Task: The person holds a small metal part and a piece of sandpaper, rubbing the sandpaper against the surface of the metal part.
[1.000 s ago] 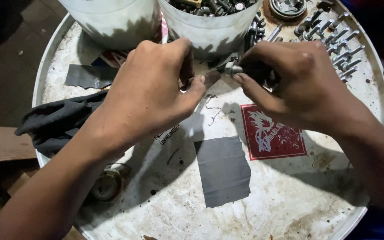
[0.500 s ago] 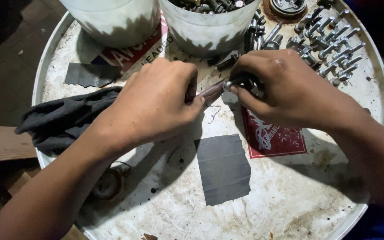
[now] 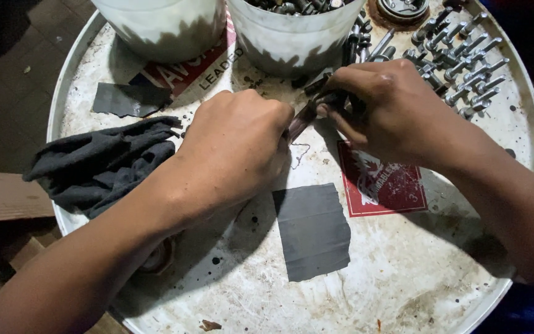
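Note:
My left hand and my right hand meet over the middle of a round white drum top. Between them runs a long metal bolt, tilted up toward the right. The left fist is closed round its lower end. The fingers of the right hand pinch a small dark part at its upper end; what that part is stays hidden under the fingers. A thin thread-like scrap lies on the drum just below the bolt.
Two white buckets stand at the back, the right one full of metal parts. Several bolts lie at the back right. A dark cloth hangs over the left rim. Grey tape patch and red label lie centre.
Both hands have kept hold of the bolt. The right hand's fingers have shifted round its upper end, and the bolt now shows more between the hands.

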